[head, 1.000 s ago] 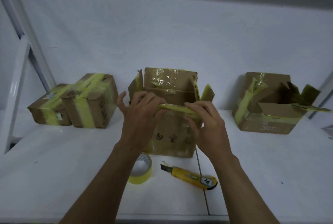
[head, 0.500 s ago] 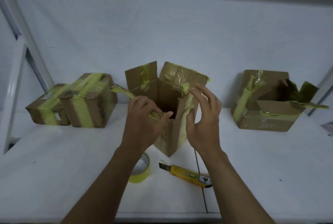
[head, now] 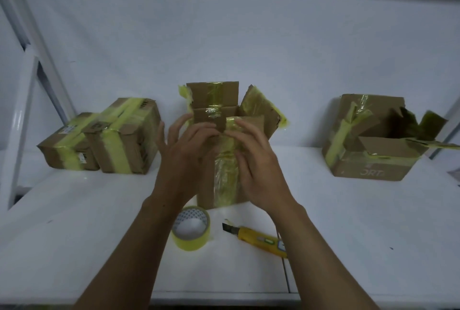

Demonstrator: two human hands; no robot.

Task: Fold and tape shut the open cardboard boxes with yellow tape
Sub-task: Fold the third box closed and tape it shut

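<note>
An open cardboard box (head: 224,180) with old yellow tape stands upright in the middle of the white table (head: 99,247). Its far flap and right flap stick up. My left hand (head: 185,157) is at the box's left front with fingers spread, fingertips at the near flap. My right hand (head: 256,162) lies on the right front, fingers over the taped near flap. A roll of yellow tape (head: 191,228) lies flat just in front of the box. A second open box (head: 373,145) with loose flaps sits at the right.
Two taped-shut boxes (head: 104,140) sit side by side at the left. A yellow utility knife (head: 261,238) lies right of the tape roll, blade pointing left. A white frame post (head: 20,115) rises at the far left. A white wall stands close behind the boxes.
The middle box has been turned so a flat face points at me instead of a corner. Both hands have shifted onto its near top flap.
</note>
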